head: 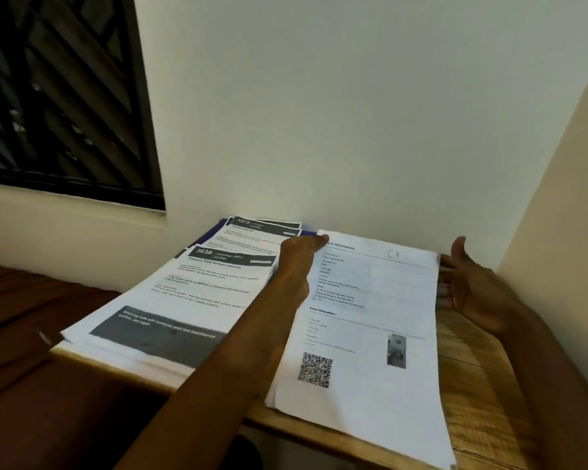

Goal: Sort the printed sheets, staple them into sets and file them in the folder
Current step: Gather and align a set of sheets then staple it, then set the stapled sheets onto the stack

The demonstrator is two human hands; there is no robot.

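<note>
Squaring a stack of printed sheets (370, 320) on a wooden surface (469, 378), a person sets one hand at each long side of the pile. The left hand (299, 262) lies along the stack's left edge, its fingers straight and together, tips near the far corner by the wall. The right hand (469, 286) stands open at the stack's right edge, palm turned inward, fingers straight and touching the paper's side, thumb raised. The top sheet carries a square code and a small photo near its front half. A second, looser pile of sheets (170, 300) with dark header bands lies at the surface's left edge, overhanging the front left corner. A blue folder (206, 235) shows beneath that pile at the far edge, against the white wall (353, 113). A dark barred window (58, 96) sits beyond the left edge.
</note>
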